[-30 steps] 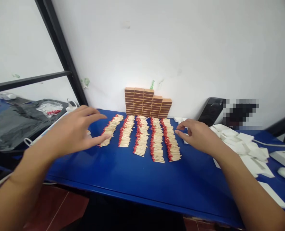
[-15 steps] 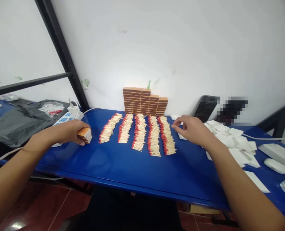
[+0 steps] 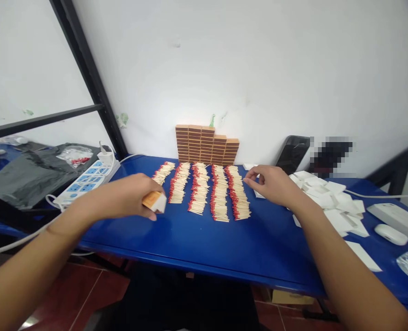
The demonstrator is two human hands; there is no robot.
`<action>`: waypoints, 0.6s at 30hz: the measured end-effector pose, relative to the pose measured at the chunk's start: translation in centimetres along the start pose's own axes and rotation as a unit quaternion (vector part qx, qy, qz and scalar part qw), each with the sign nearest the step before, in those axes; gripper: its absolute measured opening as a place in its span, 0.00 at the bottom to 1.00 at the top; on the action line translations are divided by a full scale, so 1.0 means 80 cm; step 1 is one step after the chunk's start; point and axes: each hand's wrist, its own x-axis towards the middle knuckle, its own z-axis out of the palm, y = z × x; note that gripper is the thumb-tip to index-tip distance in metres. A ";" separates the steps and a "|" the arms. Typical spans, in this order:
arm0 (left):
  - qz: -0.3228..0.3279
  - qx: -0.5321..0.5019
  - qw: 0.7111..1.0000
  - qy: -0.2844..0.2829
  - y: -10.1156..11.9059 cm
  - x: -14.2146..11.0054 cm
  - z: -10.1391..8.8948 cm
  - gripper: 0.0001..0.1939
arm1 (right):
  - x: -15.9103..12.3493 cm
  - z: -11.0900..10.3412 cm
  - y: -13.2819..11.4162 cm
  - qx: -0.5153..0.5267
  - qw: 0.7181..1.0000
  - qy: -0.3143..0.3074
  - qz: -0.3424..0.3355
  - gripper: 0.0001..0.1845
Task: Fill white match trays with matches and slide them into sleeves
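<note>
My left hand (image 3: 131, 197) is closed around a small orange-and-white matchbox (image 3: 153, 201), or a short stack of them; the fingers cover part of it. It is held above the blue table, in front of the leftmost row of matches (image 3: 163, 174), hiding that row's near end. Several more rows of red-headed matches (image 3: 199, 188) lie side by side to the right. My right hand (image 3: 269, 184) is beside the rightmost row of matches (image 3: 238, 193), fingers curled and thumb close to the index tip, with nothing visible between them.
Stacked matchboxes (image 3: 204, 145) stand against the wall behind the matches. White paper pieces (image 3: 331, 197) are heaped at right, near a phone (image 3: 293, 154) and a white case (image 3: 391, 234). At left lie a power strip (image 3: 86, 181) and a dark plastic bag (image 3: 27, 177). The table's front edge (image 3: 204, 271) runs below.
My left hand, open and empty at first, took hold of the matchbox at the left and has carried it rightward toward the match rows. My right hand stays beside the rightmost row, fingertips slightly closer together.
</note>
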 end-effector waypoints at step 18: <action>0.151 0.070 0.985 -0.048 0.134 0.081 0.054 0.20 | -0.001 -0.007 -0.007 0.011 1.000 -0.009 0.009 0.12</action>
